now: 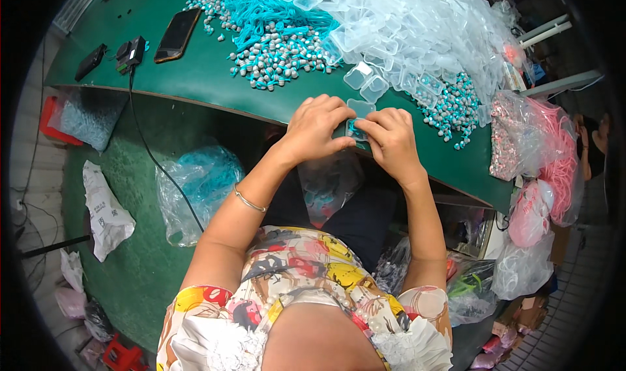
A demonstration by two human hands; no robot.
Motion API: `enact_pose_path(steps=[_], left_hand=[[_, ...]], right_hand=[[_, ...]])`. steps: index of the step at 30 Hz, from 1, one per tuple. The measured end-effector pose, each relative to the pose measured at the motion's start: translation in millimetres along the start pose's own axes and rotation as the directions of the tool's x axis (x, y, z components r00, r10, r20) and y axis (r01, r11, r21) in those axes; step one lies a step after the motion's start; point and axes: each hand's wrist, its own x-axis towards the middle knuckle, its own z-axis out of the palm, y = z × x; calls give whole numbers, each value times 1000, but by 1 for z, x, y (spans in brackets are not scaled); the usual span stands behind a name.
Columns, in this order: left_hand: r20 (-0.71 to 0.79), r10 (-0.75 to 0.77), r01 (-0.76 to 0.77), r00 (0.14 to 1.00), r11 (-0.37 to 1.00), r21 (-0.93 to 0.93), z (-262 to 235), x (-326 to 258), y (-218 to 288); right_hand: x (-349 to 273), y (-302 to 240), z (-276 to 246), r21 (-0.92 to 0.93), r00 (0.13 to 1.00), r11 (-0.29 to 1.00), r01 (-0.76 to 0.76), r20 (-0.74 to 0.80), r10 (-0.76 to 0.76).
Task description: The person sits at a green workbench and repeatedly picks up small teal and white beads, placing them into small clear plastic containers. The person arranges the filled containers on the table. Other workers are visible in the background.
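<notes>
Small clear case [356,129], one, lid [360,107] raised: was held at the near edge of a green table [195,80], something teal inside. Green floor [107,159]: spread below and left of the case. Contents of the case: hard to make out, partly covered by the right hand [391,139], whose fingers bent over it; whether they gripped plastic or contents could not be told. Left hand [318,128]: grasped the case's left side. Heap of clear cases [417,31]: crowded the table beyond the case, its far part cut off by the upper edge. Teal cords [277,18], grey-and-teal beads [270,61]: lay beyond and left of the case. Second bead heap [458,113]: lay right of the case. Phone [177,35], black device [131,52] with cable [153,146]: lay well left of the case. Bagged pink cords [557,155]: were well right of the case.
</notes>
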Motion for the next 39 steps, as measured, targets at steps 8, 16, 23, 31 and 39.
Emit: enact_pose_path(steps=[8,16,23,31,39], left_hand=[[-9,16,-16,1000,1000,-8,2,-1,-2],[7,26,-26,1000,999,-20,2,-2,-4],[69,-19,20,997,1000,-16,-2,-2,-1],[-66,5,-8,998,999,-50,1,-1,5],[35,23,-21,999,999,-42,-4,-2,4]], right_hand=[[-2,5,1,76,998,995,-60,-3,60],[-2,26,12,83,921,918,-389,23,388],[2,29,14,283,893,848,-449,97,440],[-2,22,4,227,974,966,-121,-160,160],[-29,4,0,273,922,934,-229,-246,298]])
